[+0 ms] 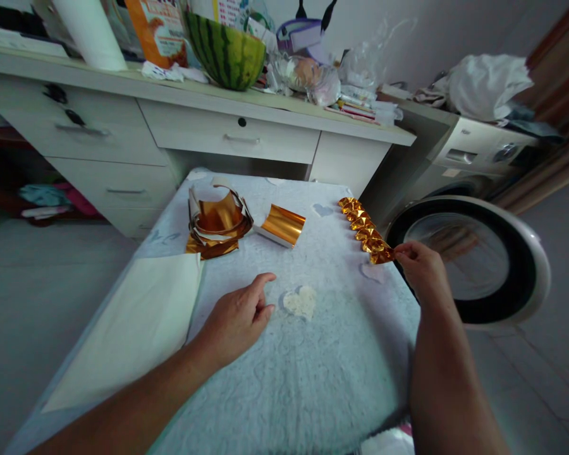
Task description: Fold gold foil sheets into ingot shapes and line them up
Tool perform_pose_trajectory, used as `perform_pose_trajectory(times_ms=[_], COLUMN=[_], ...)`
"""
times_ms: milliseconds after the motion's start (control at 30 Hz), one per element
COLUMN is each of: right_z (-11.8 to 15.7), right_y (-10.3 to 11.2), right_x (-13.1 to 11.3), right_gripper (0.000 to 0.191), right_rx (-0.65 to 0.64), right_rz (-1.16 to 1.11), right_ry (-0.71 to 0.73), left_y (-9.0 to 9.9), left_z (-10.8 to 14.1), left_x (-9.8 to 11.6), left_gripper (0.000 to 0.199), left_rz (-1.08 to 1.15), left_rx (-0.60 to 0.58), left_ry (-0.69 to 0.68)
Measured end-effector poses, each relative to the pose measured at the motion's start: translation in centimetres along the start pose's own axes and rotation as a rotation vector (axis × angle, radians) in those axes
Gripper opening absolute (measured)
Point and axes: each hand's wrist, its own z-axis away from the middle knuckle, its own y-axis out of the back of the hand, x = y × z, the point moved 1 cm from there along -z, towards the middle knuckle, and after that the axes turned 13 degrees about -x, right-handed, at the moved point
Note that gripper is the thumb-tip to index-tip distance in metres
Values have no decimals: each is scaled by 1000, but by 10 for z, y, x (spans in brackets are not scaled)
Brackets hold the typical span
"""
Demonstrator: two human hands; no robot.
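My right hand point(420, 268), at the table's right edge, pinches the near end of a row of folded gold foil paper pieces point(360, 224). Several of these shiny pieces overlap in a slanting line. Over the middle of the table is my left hand point(239, 319), thumb and forefinger apart, with nothing between them. Beyond it lies a curved gold foil sheet point(284, 225) with a pale underside. To its left is a loose stack of curled gold foil sheets point(218, 218), some edges showing white.
A pale heart-patterned cloth point(303, 373) covers the table, with a large white sheet point(128, 328) along its left side. Behind stands a white drawer counter point(237, 136) bearing a cut watermelon point(225, 54) and plastic bags. At right, a washing machine's round door point(469, 259) hangs open beside the table.
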Motion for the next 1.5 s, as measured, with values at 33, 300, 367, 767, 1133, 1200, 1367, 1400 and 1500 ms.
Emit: perform_pose_trajectory(times_ms=[33,300,367,767,1133,1200,1367,1400,1500], right_z=[-1,-11,-14,-9,-17,-15,-5,-1,11], right_y=[-2,-14,-16,-17,-20,-18,-5,-2,3], right_x=[4,24,27,23,26,26,7,-3,-44], right_gripper=[21,22,22,22,23,25,28,27,21], right_rx=[1,55,79,69,169,188,346,394,355], right_rz=[-5,21,41,62,65,62,21,8,-40], right_ry=[-12,-37,-34,-41,-69,-87,-68,-33,86], left_y=[0,0,0,1,2,1,1,1,2], left_z=[0,0,0,0,0,0,0,0,0], left_x=[0,-1,-1,-1,1,1,0,1,2], left_gripper=[41,39,39,39,39,39,39,39,39], left_rz=[-1,-22,-23,-26,-11,-19,-34,-35,-35], left_rx=[0,-1,-5,-14,-2,-12,-23,-27,-37], left_ry=[-2,-8,-6,-16,-28,-25,-16,-14,-11])
